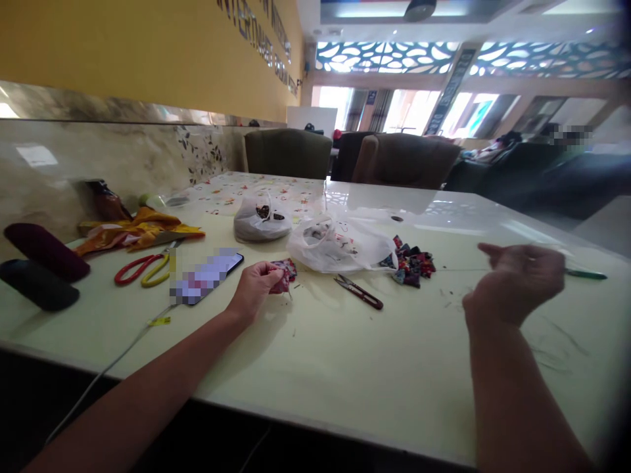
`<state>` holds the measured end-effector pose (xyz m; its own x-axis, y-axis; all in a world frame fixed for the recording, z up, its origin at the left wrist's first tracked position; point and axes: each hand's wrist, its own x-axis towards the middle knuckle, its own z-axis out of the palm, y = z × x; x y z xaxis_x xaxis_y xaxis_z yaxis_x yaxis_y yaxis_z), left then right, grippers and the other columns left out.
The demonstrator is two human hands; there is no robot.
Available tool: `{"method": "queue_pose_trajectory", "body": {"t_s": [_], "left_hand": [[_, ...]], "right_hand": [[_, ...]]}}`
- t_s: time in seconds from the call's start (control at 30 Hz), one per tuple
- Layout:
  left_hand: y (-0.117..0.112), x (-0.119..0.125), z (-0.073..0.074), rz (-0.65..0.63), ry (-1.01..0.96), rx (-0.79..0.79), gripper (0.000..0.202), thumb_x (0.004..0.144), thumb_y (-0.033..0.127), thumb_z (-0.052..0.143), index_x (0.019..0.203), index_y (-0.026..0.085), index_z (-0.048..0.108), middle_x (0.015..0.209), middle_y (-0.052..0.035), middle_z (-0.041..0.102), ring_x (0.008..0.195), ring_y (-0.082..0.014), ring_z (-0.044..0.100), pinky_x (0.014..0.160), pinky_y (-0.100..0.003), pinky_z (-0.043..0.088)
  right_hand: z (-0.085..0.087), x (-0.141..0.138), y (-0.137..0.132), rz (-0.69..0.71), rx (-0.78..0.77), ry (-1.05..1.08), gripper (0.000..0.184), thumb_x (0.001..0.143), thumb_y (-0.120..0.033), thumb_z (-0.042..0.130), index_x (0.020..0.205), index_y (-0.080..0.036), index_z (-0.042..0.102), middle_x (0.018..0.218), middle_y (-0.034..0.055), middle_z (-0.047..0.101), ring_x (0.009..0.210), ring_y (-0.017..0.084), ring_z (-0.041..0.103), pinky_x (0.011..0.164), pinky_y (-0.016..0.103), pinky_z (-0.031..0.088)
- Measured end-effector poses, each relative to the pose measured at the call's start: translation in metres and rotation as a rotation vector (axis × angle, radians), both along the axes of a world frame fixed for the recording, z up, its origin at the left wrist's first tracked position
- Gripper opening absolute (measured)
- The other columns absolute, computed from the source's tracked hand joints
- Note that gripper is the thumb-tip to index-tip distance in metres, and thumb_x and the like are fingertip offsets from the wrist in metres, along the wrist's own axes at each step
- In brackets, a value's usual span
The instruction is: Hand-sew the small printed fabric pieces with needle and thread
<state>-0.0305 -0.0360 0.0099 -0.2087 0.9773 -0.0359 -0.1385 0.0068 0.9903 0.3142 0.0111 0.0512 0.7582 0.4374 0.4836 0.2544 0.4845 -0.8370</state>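
Observation:
My left hand (pixel 255 284) rests on the pale table (pixel 345 355) with its fingers closed on a small red patterned fabric piece (pixel 284 273). My right hand (pixel 517 279) is raised off to the right, fingers pinched together; a thin thread seems to run from it toward the fabric, too fine to be sure. Small thread snips (pixel 359 291) lie between the two hands. Beyond them sits a pile of little colourful fabric pieces (pixel 411 263), beside a white plastic bag (pixel 340 244).
A phone (pixel 207 276) with a cable lies left of my left hand, next to red and yellow scissors (pixel 142 268). Yellow cloth (pixel 138 230), two dark cylindrical cases (pixel 42 266) and a grey bag (pixel 261 220) sit further back. A green pen (pixel 584 273) lies at right. Chairs stand behind the table.

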Motion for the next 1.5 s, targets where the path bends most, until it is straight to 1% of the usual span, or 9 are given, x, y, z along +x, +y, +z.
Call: {"method": "queue_pose_trajectory", "body": {"t_s": [0.1,0.17,0.33,0.5,0.63,0.73,0.83,1.07,1.5], "left_hand": [[-0.003,0.003,0.003,-0.006,-0.008,-0.002,0.025,0.066,0.033,0.076,0.073,0.014,0.063,0.063,-0.0019,0.068,0.059,-0.0136,0.063,0.065,-0.029,0.053],[-0.005,0.005,0.004,-0.024,0.0,0.005,0.026,0.066,0.034,0.077,0.074,0.014,0.063,0.065,-0.0019,0.068,0.06,-0.0138,0.064,0.066,-0.029,0.054],[-0.011,0.013,0.005,-0.094,0.018,0.046,0.025,0.067,0.034,0.076,0.073,0.014,0.064,0.065,-0.0019,0.068,0.059,-0.0136,0.063,0.067,-0.032,0.056],[-0.016,0.016,0.007,-0.147,-0.004,0.075,0.026,0.068,0.035,0.077,0.074,0.014,0.064,0.064,-0.0014,0.067,0.059,-0.0136,0.062,0.067,-0.032,0.056],[-0.016,0.015,0.007,-0.13,-0.023,0.083,0.025,0.069,0.034,0.077,0.076,0.014,0.064,0.067,-0.001,0.067,0.059,-0.0131,0.062,0.063,-0.03,0.055],[-0.014,0.013,0.006,-0.095,-0.009,0.083,0.025,0.069,0.034,0.077,0.077,0.014,0.062,0.065,-0.0003,0.067,0.058,-0.0125,0.061,0.061,-0.028,0.053],[-0.011,0.011,0.005,-0.057,0.024,0.069,0.026,0.068,0.034,0.076,0.076,0.014,0.061,0.061,-0.0002,0.066,0.056,-0.0121,0.06,0.06,-0.027,0.052],[-0.007,0.009,0.003,-0.024,0.089,0.014,0.025,0.069,0.035,0.072,0.076,0.014,0.061,0.063,-0.0023,0.068,0.056,-0.013,0.062,0.059,-0.025,0.05],[-0.005,0.008,-0.002,-0.022,0.123,0.002,0.025,0.07,0.035,0.072,0.077,0.014,0.061,0.065,-0.0019,0.068,0.057,-0.0119,0.061,0.058,-0.024,0.05]], "right_hand": [[-0.008,-0.021,-0.001,0.275,-0.035,-0.008,0.005,0.082,-0.018,0.056,0.082,-0.022,0.053,0.049,-0.0069,0.047,0.039,0.011,0.046,0.043,0.025,0.041],[-0.016,-0.046,-0.004,0.513,-0.164,-0.069,0.011,0.08,-0.029,0.064,0.081,-0.02,0.057,0.048,-0.0083,0.044,0.036,0.008,0.039,0.036,0.022,0.034],[-0.034,-0.11,-0.028,1.114,-0.535,-0.164,0.035,0.077,-0.042,0.068,0.1,-0.016,0.065,0.05,-0.0102,0.037,0.037,0.006,0.032,0.034,0.02,0.027],[-0.047,-0.138,-0.045,1.457,-0.769,-0.183,0.05,0.078,-0.039,0.07,0.123,-0.018,0.063,0.053,-0.0102,0.039,0.04,0.004,0.028,0.037,0.019,0.024],[-0.051,-0.134,-0.044,1.596,-0.894,-0.255,0.029,0.077,-0.038,0.071,0.096,-0.016,0.069,0.051,-0.0084,0.042,0.04,0.004,0.029,0.037,0.019,0.022],[-0.047,-0.126,-0.043,1.693,-0.862,-0.305,0.028,0.08,-0.04,0.069,0.069,-0.016,0.059,0.048,-0.0082,0.038,0.04,0.005,0.03,0.037,0.019,0.023],[-0.036,-0.118,-0.043,1.686,-0.75,-0.135,0.036,0.081,-0.041,0.068,0.063,-0.019,0.045,0.049,-0.0091,0.033,0.042,0.005,0.027,0.038,0.018,0.024],[-0.011,-0.087,-0.03,1.348,-0.373,0.322,0.039,0.078,-0.024,0.063,0.055,-0.021,0.031,0.046,-0.0092,0.023,0.038,0.006,0.018,0.035,0.021,0.02],[-0.01,-0.038,-0.001,0.878,-0.168,0.465,0.032,0.075,-0.022,0.054,0.052,-0.021,0.032,0.041,-0.0084,0.022,0.035,0.006,0.02,0.037,0.022,0.024]]}}
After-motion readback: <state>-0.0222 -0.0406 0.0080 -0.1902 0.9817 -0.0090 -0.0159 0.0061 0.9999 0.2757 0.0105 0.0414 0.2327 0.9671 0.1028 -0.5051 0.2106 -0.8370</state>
